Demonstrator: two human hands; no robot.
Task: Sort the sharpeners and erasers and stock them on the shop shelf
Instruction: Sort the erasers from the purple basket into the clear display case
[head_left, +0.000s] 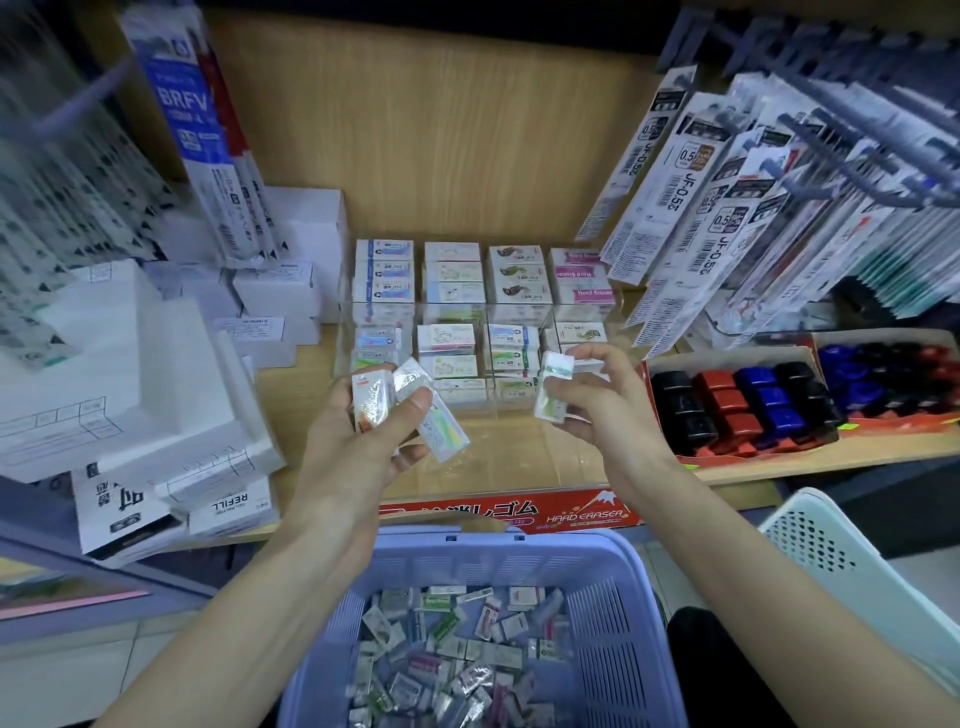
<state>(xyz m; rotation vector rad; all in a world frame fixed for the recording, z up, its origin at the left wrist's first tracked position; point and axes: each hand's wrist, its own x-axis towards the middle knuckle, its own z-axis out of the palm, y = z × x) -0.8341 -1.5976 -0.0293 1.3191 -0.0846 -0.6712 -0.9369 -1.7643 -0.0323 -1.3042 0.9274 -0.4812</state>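
Both hands hold wrapped erasers above the lilac basket, in front of the clear display case.

The left hand (363, 431) grips 2 wrapped erasers (410, 410), fanned apart; the right hand (587, 400) pinches 2 more erasers (555, 387) between thumb and fingers. The acrylic display case (478, 322) sits mid-shelf on the wooden shelf (545, 452), its compartments stacked with erasers. Loose erasers (457, 654) fill the lilac basket (613, 582) below the shelf's front edge. A tray of sharpeners (743, 405) lies toward the shelf's right end.
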